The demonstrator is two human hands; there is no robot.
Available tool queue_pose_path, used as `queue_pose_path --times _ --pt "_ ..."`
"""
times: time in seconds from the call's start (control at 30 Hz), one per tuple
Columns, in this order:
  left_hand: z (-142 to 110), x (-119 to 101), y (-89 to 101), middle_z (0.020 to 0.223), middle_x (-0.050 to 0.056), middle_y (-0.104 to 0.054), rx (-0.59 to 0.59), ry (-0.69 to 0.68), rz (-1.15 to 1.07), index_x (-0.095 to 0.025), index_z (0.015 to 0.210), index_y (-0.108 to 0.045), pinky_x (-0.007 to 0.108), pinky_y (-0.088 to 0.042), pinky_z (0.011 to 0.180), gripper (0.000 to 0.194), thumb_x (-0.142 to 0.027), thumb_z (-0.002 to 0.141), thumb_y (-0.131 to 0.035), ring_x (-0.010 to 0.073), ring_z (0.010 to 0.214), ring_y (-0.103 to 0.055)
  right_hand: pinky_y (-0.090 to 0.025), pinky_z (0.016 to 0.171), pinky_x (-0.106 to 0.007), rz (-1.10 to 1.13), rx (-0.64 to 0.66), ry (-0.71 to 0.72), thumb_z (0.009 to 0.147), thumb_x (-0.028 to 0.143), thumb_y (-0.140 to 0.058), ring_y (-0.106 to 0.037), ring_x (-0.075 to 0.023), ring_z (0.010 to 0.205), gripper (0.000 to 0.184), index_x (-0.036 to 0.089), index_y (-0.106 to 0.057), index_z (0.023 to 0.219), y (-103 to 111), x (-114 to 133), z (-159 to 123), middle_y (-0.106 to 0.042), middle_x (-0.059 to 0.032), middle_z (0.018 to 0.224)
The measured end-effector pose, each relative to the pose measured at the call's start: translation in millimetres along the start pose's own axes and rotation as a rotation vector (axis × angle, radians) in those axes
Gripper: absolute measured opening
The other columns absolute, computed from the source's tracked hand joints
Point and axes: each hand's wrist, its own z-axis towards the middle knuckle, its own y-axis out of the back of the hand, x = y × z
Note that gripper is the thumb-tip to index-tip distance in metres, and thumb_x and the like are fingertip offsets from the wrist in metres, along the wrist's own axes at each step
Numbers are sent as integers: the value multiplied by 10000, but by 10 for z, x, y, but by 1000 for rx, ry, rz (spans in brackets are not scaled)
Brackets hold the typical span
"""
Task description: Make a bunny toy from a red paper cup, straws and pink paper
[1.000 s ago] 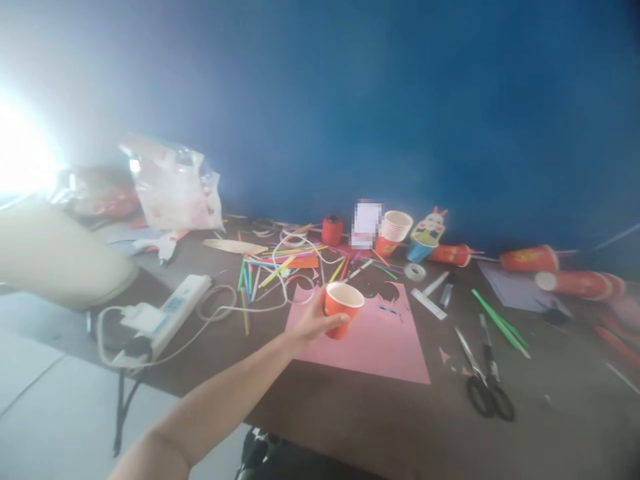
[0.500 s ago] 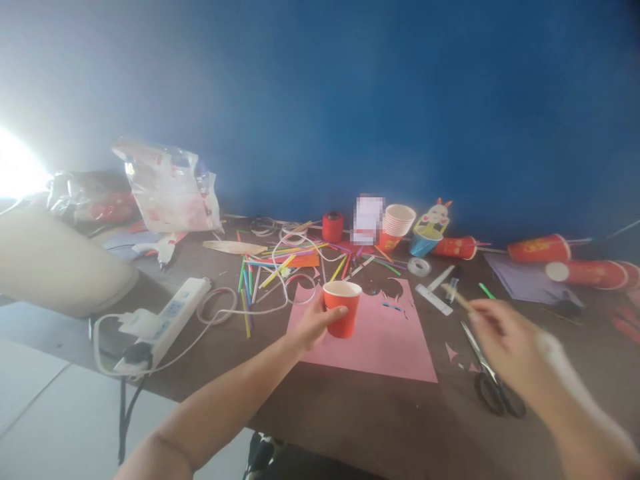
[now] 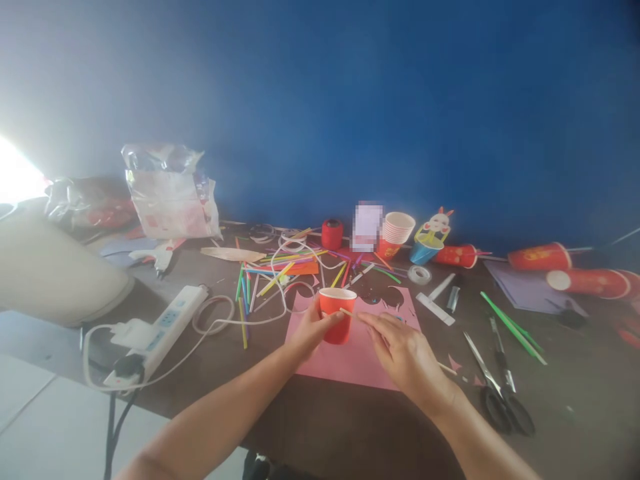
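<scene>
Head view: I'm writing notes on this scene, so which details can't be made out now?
Red cup, inside bottom: head view, hidden by its near wall.
Left hand, fingertips: head view, hidden behind the cup.
Stick, middle: head view, covered by the right hand.
Pale panel, content: head view, blurred by pixelation.
Lying cups, one end: head view, cut off by the right picture edge.

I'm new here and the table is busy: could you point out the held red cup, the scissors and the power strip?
Red cup (image 3: 342, 333): head view, lower outer wall.
Scissors (image 3: 501, 395): head view, where blades meet handles.
Power strip (image 3: 171, 319): head view, socket face.
</scene>
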Motion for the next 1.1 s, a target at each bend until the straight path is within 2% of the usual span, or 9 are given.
queue_pose_path --times 0.23,0.43,0.57,0.67,0.77,0.9,1.1 --pt "8 -40 25 1016 55 -610 28 -90 56 -190 1180 -489 309 -410 841 507 -335 727 -664 195 932 -550 -487 726 -311 39 -56 -35 919 185 -393 -615 -171 777 294 212 -571 1151 -82 -73 -20 -644 -55 862" --pt "33 -67 31 1008 37 -599 -67 -200 157 -204 1143 -483 290 -421 827 564 -268 643 -736 177 911 -554 -481 732 -311 50 -72 -29 908 162 -405 -608 -167 774 311 226 -549 1176 -123 -112 -39 -634 -46 872" --pt "37 -66 27 950 33 -587 -58 -159 161 -198 1143 -462 275 -445 739 589 -269 629 -742 158 820 -556 -477 723 -309 57 -47 -53 902 162 -413 -600 -170 769 308 232 -552 1168 -158 -100 -47 -623 -43 864" --pt "36 -71 30 980 37 -566 -69 -176 173 -213 1167 -427 264 -449 704 633 -258 625 -749 154 816 -547 -481 735 -310 50 -55 -61 901 167 -418 -606 -170 771 305 230 -562 1162 -178 -106 -49 -625 -45 864" --pt "35 -69 44 1017 48 -571 -42 -215 144 -206 1160 -439 286 -447 772 604 -269 640 -741 177 893 -548 -487 723 -303 47 -77 -53 907 188 -416 -611 -165 750 286 217 -580 1140 -193 -127 -49 -631 -49 845" --pt "39 -35 67 1078 67 -589 32 -184 56 -202 1184 -445 343 -402 902 589 -300 673 -719 215 1005 -546 -488 705 -304 60 -84 -41 909 206 -421 -609 -170 746 273 208 -582 1129 -206 -151 -55 -634 -55 848" --pt "59 31 94 1061 84 -611 37 -138 68 -183 1152 -482 357 -413 880 621 -280 612 -772 233 976 -564 -490 689 -310 88 -73 -22 904 210 -433 -613 -176 725 289 215 -567 1160 -223 -192 -69 -629 -51 822"
